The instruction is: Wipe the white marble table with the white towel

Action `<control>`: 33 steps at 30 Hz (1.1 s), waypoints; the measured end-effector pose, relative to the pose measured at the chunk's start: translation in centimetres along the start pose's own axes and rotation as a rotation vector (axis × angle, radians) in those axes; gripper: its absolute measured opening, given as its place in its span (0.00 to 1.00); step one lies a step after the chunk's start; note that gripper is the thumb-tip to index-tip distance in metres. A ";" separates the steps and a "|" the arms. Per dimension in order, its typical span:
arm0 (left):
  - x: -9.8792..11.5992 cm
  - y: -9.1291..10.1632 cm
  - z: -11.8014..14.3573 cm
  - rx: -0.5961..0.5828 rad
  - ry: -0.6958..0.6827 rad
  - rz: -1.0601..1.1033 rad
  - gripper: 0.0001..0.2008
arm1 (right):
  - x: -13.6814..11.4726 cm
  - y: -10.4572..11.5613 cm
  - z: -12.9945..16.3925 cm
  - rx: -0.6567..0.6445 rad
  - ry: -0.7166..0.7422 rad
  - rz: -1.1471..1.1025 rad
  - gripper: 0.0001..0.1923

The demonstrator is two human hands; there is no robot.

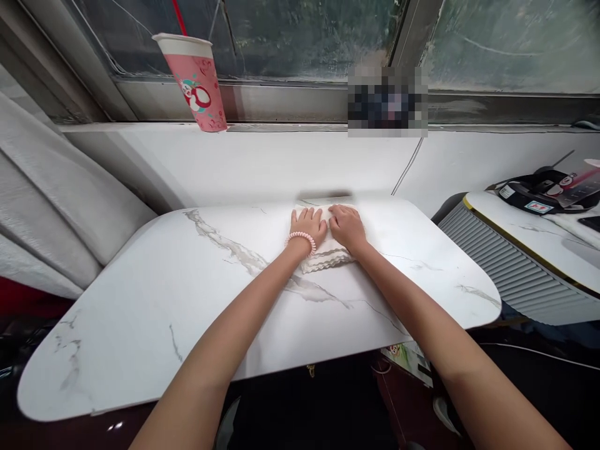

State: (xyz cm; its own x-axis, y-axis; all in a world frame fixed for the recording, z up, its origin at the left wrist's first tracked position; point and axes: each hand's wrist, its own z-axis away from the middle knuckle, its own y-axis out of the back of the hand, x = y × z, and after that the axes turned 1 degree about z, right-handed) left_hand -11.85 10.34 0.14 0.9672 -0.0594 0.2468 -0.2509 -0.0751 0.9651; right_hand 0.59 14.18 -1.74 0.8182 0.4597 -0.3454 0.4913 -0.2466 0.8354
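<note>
Pink cup (pixel 197 84) on windowsill (pixel 290 127) (straw in it); marble table (pixel 164 312).

I can read no words or numbers; the pink cup (pixel 197 84) far left shows only a cartoon figure.

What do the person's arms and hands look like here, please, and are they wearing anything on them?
Both forearms are bare, with no sleeves in view. The left hand has a pink coiled band around its wrist. The right hand shows no ring, watch or glove.
</note>
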 end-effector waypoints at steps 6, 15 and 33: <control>0.8 0.1 5.3 0.006 0.013 -0.041 0.28 | -1.9 1.6 4.8 -0.079 0.153 0.192 0.19; 0.7 0.9 13.1 -0.040 -0.056 -0.080 0.28 | -5.7 3.5 12.6 -0.068 0.156 0.259 0.23; -1.7 2.3 15.1 -0.047 -0.071 -0.129 0.27 | -9.4 3.0 13.3 -0.044 0.121 0.152 0.18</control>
State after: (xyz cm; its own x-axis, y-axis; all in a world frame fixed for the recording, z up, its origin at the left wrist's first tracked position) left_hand -14.61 -4.72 0.61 0.9858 -0.1224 0.1149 -0.1207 -0.0405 0.9919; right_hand -1.66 -2.19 -1.64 0.8389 0.5196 -0.1623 0.3492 -0.2849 0.8927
